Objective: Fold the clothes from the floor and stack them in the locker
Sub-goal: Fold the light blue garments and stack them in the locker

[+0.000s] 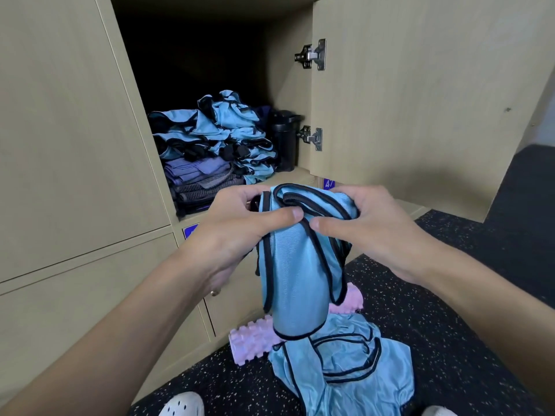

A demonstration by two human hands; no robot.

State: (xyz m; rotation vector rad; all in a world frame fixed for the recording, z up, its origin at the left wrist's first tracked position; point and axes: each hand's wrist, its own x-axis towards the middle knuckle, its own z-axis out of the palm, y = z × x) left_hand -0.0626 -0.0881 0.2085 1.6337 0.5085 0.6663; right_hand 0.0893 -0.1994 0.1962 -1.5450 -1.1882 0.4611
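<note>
The folded bib (pixel 295 274), glossy light-blue fabric with black piping, hangs from both grips. The left grip (pixel 240 226) and right grip (pixel 372 226) pinch its top edge. Below the grips, a second bib (pixel 357 367) lies on the black speckled floor (pixel 456 325), touching a ridged pink foam roller (pixel 255 337). Beyond the grips, the open wood-grain locker (pixel 288 94) holds stacked clothes (pixel 210 139).

Both bare forearms enter from the lower corners and converge at mid-frame, raised in front of the body. Left forearm (pixel 120 310) angles up to the right; right forearm (pixel 480 295) angles up to the left. Left hand (pixel 240 226) and right hand (pixel 372 229) are level and close together. Both grip the upper end of a light blue synthetic vest with black trim (pixel 294 265). Thumbs lie across its near face, tips almost meeting; the fingers curl behind it. Wrists are slightly bent.
</note>
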